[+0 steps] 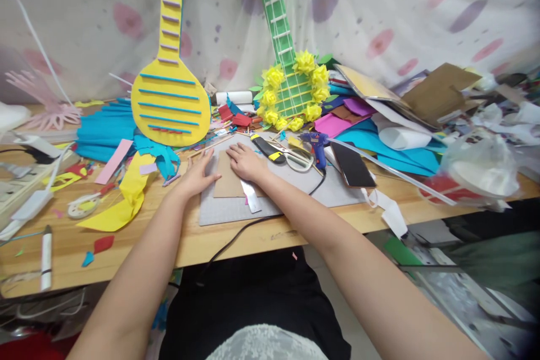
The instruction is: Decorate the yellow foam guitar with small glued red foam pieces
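My right hand (244, 162) lies palm down on a piece of brown cardboard (223, 183), its fingers stretched out. At the cardboard's left edge rests my left hand (197, 175), fingers apart and thumb reaching toward the board. Both hands are open, and nothing shows in them. Under the cardboard is a grey mat (208, 215). A shiny whitish strip (252, 198) sticks out below my right wrist. Just beyond that hand are a black and yellow utility knife (269, 149), scissors (291, 154) and a purple glue gun (318, 147).
A yellow paper instrument (171, 104) and a green one (278, 28) with yellow flowers lean on the curtain. A phone (353, 165) lies right of the mat. A black cord (236, 236) crosses the table edge. Left lie yellow paper (126, 202) and a marker (46, 259).
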Motion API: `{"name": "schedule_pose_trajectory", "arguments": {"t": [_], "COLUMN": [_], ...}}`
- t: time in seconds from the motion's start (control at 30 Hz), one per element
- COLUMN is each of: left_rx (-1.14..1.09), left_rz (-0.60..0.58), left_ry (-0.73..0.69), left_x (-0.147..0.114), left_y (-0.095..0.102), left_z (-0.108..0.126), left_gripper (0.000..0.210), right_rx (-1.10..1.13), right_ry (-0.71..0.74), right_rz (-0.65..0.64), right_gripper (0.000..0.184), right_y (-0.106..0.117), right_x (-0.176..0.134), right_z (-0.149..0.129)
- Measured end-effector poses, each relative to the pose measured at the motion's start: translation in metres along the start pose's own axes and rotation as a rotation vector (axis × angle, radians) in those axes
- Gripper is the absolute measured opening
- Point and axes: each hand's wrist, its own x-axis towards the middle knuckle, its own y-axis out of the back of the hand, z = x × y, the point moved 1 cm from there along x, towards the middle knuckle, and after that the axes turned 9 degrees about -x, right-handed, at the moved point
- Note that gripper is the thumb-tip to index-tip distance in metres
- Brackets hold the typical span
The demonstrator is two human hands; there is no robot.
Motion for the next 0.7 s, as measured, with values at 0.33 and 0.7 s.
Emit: {"name": "schedule_pose_trajectory", "arguments": {"t": [0.33, 0.7], "left_rx": [0.099, 0.279], "left_rz": [-0.043, -0.159], "left_ry": [-0.086, -0.135], "left_x": [-0.01, -0.009], "left_y": [0.007, -0.004], "left_z": [0.007, 0.024], "left_gripper": [0.074, 0.061], "right_rx": [0.142, 0.105], "right_ry": [0.038, 0.129], "right_rz": [-0.028, -0.161], "right_gripper": [0.044, 0.054], "right_y": [-0.008, 0.015], "right_x": [0.014, -0.016], "right_z": [-0.002, 0.008]}}
